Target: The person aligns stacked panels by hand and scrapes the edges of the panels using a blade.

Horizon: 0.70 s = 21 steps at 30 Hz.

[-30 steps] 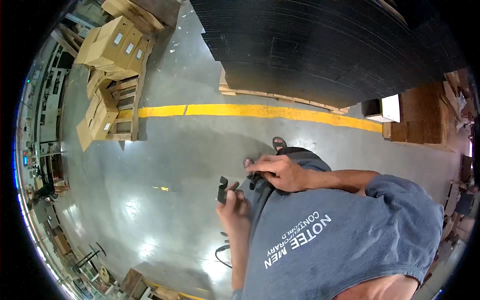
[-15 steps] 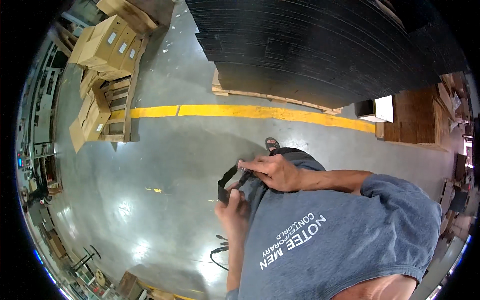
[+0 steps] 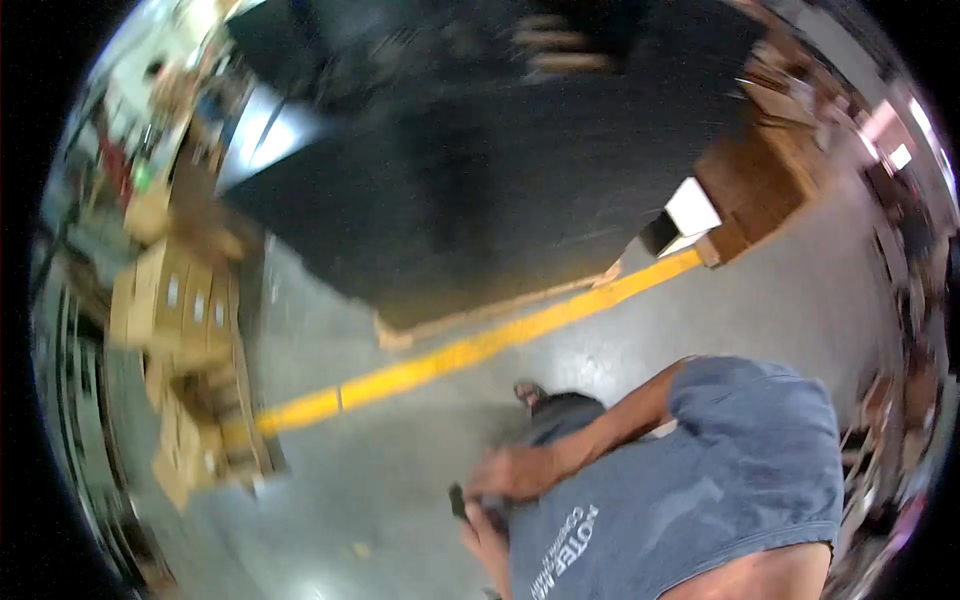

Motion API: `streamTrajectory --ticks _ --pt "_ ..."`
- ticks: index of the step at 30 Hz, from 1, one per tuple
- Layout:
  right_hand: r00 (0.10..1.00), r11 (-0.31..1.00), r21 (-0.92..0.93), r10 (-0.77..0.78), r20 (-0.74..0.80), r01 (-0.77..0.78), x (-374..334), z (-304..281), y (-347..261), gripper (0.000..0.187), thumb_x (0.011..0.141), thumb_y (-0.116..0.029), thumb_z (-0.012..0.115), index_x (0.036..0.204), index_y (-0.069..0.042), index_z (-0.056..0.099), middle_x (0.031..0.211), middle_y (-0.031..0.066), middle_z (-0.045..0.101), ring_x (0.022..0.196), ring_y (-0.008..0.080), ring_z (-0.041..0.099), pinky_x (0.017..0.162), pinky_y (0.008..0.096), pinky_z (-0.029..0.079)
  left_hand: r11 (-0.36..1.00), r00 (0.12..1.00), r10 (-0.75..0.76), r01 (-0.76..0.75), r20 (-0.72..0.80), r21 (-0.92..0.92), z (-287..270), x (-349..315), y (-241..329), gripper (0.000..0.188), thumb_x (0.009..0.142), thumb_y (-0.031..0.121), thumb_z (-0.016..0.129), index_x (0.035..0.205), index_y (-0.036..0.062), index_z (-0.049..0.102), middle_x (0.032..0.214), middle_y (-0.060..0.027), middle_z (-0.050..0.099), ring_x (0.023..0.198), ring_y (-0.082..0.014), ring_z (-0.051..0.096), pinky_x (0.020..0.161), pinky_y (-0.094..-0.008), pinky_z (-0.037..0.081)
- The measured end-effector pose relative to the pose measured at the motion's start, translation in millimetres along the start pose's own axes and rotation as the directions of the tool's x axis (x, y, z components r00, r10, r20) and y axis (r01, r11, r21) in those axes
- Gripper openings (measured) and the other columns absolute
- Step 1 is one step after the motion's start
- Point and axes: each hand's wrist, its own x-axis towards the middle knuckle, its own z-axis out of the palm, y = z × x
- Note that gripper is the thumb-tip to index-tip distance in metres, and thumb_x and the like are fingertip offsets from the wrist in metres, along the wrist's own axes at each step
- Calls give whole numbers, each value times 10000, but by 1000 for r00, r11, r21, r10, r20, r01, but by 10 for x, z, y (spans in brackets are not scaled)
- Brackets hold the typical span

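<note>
At my waist, against the grey T-shirt (image 3: 680,470), my two hands are close together. My left hand (image 3: 486,540) is closed round a black strap (image 3: 458,501), whose short end sticks out past the thumb. Just above it, my right hand (image 3: 518,472) lies across the front of the waist with its fingers curled toward the strap. Motion smears those fingers, so I cannot tell whether they grip it. Dark trousers (image 3: 568,412) and one sandalled foot (image 3: 529,392) show beyond the hands.
Ahead stands a large black stack of sheets (image 3: 480,190) on a wooden pallet (image 3: 395,338). A yellow floor line (image 3: 470,348) runs before it. Cardboard boxes (image 3: 165,300) sit on a pallet at the left. A white box (image 3: 692,208) and a brown wooden crate (image 3: 750,185) stand right.
My view has tilted up and turned, so the black stack fills more of the picture and my hands sit lower. Less of the strap shows. Both hands stay at the waist.
</note>
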Motion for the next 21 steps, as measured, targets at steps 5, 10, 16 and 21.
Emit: streamTrajectory --ticks 5,10,16,21 --pt "995 974 210 76 63 -88 262 -144 160 408 831 -52 580 1238 -18 580 1135 178 646 1050 378 625 916 500 477 995 995 -83 80 51 64 -267 590 -179 482 1049 443 464 1143 6 646 806 -52 631 720 -182 576 612 -344 465" --pt "875 852 349 225 427 -390 171 -1262 -225 565 876 -184 671 1402 -36 527 1320 225 597 1242 397 525 1042 478 427 956 956 -287 281 62 87 -256 450 250 414 1056 396 497 1079 9 644 921 -72 682 838 -248 624 747 -397 519" --pt "903 906 167 411 -122 -390 -254 -1234 527 435 940 -257 643 1303 -21 602 1213 219 648 1170 375 595 1011 464 466 853 987 -12 -74 160 517 -673 605 728 417 1055 400 491 1067 12 644 958 -76 678 805 -225 610 725 -373 511" --pt "707 967 11 192 -681 -253 -257 -2355 -231 408 917 -198 670 1292 -40 634 1036 162 704 951 313 656 844 424 535 776 845 510 -532 158 340 -176 429 2269 311 1046 309 532 1059 17 636 897 -84 651 709 -149 547 658 -307 478"
